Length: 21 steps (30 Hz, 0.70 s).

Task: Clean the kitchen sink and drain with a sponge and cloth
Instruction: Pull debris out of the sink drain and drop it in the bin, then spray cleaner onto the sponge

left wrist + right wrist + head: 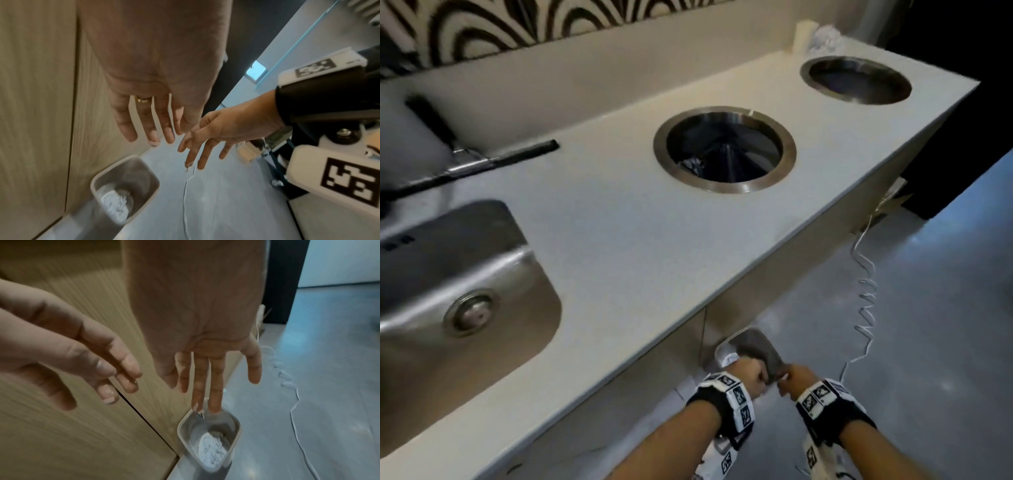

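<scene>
Head view: the shiny metal kitchen sink [493, 246] sits in the pale table [619, 240] on the left. Its round metal drain [471, 312] is in the sink floor. The person's left grip [751, 377] and right grip [796, 378] are both down low, under the table edge. They hang close together over a small grey bin with a white rim [726, 344] on the floor. So the sink lies up and to the left of both grips, and the left grip is the nearer one. The long side of the sink seems to run along the table edge. No sponge or cloth can be told for sure. A white fluffy thing [825, 36] sits at the far corner of the table, too blurry to name.

Left wrist view: the left grip [156, 97] has straight, spread fingers and holds nothing. The right grip [226, 129] is just beside it, loose and empty too. The bin [92, 183] is below them, next to the wooden cupboard, with crumpled white paper [117, 201] inside.

Right wrist view: the right grip [205, 345] is flat and empty, fingers pointing down at the bin [179, 431]. The left grip [72, 353] is empty, and its fingertips look wet.

Both grips would likely need to come up and go left to get to the sink
</scene>
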Tool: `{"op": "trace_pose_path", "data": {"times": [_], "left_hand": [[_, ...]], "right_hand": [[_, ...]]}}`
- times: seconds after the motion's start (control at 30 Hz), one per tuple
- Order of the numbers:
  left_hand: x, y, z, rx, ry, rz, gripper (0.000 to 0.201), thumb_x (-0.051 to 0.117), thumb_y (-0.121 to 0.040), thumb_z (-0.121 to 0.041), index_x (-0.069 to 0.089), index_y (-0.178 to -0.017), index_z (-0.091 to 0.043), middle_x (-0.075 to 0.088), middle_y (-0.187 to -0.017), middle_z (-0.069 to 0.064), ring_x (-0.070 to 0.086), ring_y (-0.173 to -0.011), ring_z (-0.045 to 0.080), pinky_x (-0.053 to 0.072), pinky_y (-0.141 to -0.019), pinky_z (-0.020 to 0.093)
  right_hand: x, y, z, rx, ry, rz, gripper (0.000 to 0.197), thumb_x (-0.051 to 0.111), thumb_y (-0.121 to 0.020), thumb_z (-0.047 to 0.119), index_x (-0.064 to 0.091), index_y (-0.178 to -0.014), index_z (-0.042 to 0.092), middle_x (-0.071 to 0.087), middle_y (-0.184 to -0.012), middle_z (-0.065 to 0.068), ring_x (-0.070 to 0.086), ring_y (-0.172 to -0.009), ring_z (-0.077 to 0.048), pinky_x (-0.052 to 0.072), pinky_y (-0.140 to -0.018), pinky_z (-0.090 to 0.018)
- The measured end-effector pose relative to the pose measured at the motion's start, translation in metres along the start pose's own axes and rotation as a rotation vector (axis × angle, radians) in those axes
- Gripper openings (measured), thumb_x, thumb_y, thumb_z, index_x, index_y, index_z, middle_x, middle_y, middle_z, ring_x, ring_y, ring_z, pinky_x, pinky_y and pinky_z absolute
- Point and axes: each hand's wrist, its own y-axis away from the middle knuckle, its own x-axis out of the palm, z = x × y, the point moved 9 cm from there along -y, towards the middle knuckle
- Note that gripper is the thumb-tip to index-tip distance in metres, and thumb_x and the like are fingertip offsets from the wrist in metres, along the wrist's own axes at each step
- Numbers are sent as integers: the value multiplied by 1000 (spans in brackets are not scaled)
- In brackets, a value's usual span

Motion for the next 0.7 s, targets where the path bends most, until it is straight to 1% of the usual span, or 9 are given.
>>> {"op": "trace_pose_path", "data": {"times": [0.07, 0.13, 0.2, 0.27, 0.33, 0.43, 0.5, 0.57, 0.7], "left_hand": [[-20, 28, -14, 6, -15, -12, 26, 53, -90, -19, 64, -110, -5, 63, -115, 18, 61, -104, 34, 50, -92, 38], [-42, 53, -22, 35, -38, -59, 24, 53, -83, -29, 65, -94, -12, 66, -105, 16, 63, -94, 33, 53, -86, 40], [-65, 78, -22, 38, -66, -103, 20, 51, -79, -33, 61, -81, -15, 64, -92, 16, 62, -83, 33, 54, -78, 37], [-92, 102, -19, 42, -90, -140, 20, 54, -87, -19, 66, -90, -3, 65, -91, 18, 63, -82, 33, 51, -75, 35], [-125, 127, -10, 67, -97, -199, 19, 53, -91, -14, 66, -96, 0, 62, -92, 16, 58, -78, 28, 46, -71, 32], [-171, 174, 18, 76, -108, -299, 10, 52, -93, -12, 60, -91, -7, 58, -91, 16, 54, -78, 28, 43, -70, 33], [-200, 211, 48, 54, -97, -373, 20, 51, -94, -13, 64, -104, 0, 64, -105, 20, 58, -86, 29, 47, -77, 35], [-225, 253, 78, 21, -107, -443, 26, 50, -94, -13, 62, -110, 3, 64, -113, 20, 55, -85, 25, 45, -75, 32], [-263, 328, 147, -106, -152, -561, 23, 48, -91, -12, 64, -97, 3, 66, -100, 22, 63, -87, 35, 42, -66, 30]], "right_hand": [[-21, 24, 20, -40, 29, -22, 12, 56, -76, 30, 62, -82, 22, 69, -91, -13, 63, -90, -28, 46, -66, -23], [-40, 35, 35, -68, 50, -60, 10, 59, -81, 24, 61, -71, 26, 67, -92, -12, 64, -86, -27, 49, -68, -28], [-55, 53, 58, -77, 71, -70, 10, 59, -86, 11, 68, -90, 11, 66, -90, -13, 60, -72, -21, 52, -73, -31], [-71, 75, 87, -84, 79, -74, 18, 57, -88, 5, 64, -104, 0, 65, -84, -13, 58, -58, -13, 52, -64, -26], [-80, 93, 116, -98, 94, -78, 17, 55, -91, 6, 61, -104, -2, 65, -77, -12, 56, -47, -9, 47, -49, -19], [-85, 119, 169, -164, 58, -126, 15, 49, -94, 2, 58, -97, -9, 64, -101, -23, 57, -40, -12, 44, -42, -22], [-84, 138, 210, -218, 57, -169, 12, 52, -94, 3, 58, -88, -4, 64, -91, -21, 61, -46, -14, 47, -46, -20], [-76, 157, 258, -279, 110, -199, 14, 57, -91, 10, 62, -81, 2, 65, -76, -14, 60, -59, -22, 50, -57, -27], [-42, 197, 360, -410, 221, -284, 15, 58, -91, 15, 65, -93, 1, 67, -82, -13, 58, -67, -24, 46, -58, -27]]}}
